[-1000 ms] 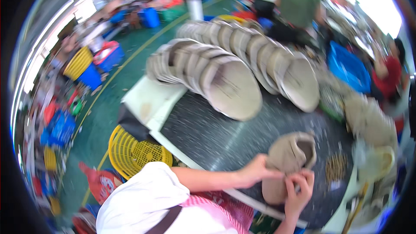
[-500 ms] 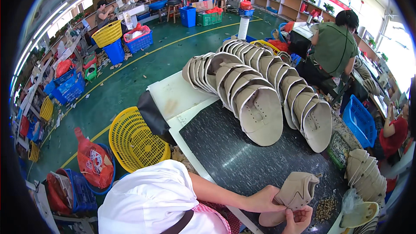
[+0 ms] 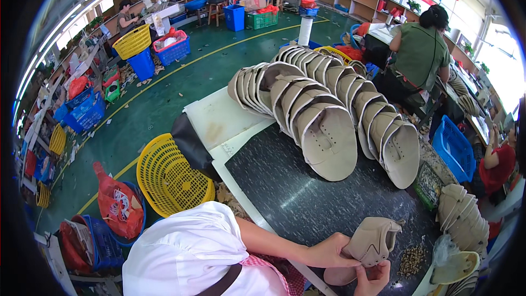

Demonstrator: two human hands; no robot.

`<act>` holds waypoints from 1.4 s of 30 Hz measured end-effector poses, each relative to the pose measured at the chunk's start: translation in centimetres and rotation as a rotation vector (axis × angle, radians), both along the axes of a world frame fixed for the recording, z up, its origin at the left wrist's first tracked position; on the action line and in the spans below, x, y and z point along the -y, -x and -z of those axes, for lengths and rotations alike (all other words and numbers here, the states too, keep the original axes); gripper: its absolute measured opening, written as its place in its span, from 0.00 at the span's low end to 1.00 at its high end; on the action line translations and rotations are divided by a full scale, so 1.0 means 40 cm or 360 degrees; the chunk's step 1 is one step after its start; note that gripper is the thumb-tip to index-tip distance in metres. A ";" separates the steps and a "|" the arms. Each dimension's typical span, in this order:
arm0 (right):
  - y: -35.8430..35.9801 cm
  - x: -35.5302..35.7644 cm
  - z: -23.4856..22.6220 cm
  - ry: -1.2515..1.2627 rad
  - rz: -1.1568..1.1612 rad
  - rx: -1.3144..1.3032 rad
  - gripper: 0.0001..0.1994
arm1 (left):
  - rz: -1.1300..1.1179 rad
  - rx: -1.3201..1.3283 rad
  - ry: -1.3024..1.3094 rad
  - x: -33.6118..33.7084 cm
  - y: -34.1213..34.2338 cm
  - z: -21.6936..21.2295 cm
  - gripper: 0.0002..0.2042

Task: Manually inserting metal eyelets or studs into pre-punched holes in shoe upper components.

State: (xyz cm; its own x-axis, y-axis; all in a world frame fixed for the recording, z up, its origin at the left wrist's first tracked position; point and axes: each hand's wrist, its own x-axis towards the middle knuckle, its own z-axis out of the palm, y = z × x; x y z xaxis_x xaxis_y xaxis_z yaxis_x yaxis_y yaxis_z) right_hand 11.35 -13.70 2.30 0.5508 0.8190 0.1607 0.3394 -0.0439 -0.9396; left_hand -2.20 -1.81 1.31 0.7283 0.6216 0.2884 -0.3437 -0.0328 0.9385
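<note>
A green floor point(image 3: 159, 109) curves away across the upper left of the frame, with people at work around the room's edges; one in a green top point(image 3: 424, 57) sits at the upper right. In the head view, I'm looking at a dark-topped worktop point(image 3: 263, 170) with two long rows of nested beige uppers point(image 3: 329, 145) stretching up from the centre. At the lower right, the person has a single upper point(image 3: 370, 238): the left hand point(image 3: 331, 249) grips its side, and the right hand point(image 3: 375, 279) pinches its lower edge, the fingertips of both close together. Just right of it lies a little heap of brassy bits point(image 3: 412, 261), with a stack of uppers point(image 3: 463, 216) farther right. A yellow basket point(image 3: 164, 170) stands lower left, beside the worktop.
</note>
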 end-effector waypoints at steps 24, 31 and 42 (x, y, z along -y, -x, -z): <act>0.085 -0.034 -0.096 -0.0638 0.0289 -0.1108 0.17 | 0.0882 -0.0020 -0.0457 -0.114 0.064 -0.055 0.44; 0.014 0.021 -0.029 -0.0204 0.0386 -0.0220 0.13 | 0.0093 -0.0579 -0.0272 -0.068 0.030 -0.026 0.20; -0.056 0.034 -0.035 0.0030 0.0497 0.0643 0.06 | 0.0186 -0.0430 0.0356 -0.081 0.000 -0.027 0.19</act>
State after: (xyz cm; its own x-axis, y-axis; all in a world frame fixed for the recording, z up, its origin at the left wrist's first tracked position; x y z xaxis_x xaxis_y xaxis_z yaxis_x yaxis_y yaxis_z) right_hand 13.59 -15.04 3.70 0.6670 0.6299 0.3979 0.6432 -0.2172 -0.7343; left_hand -2.19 1.43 2.41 0.8293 0.5558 -0.0574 -0.0719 0.2080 0.9755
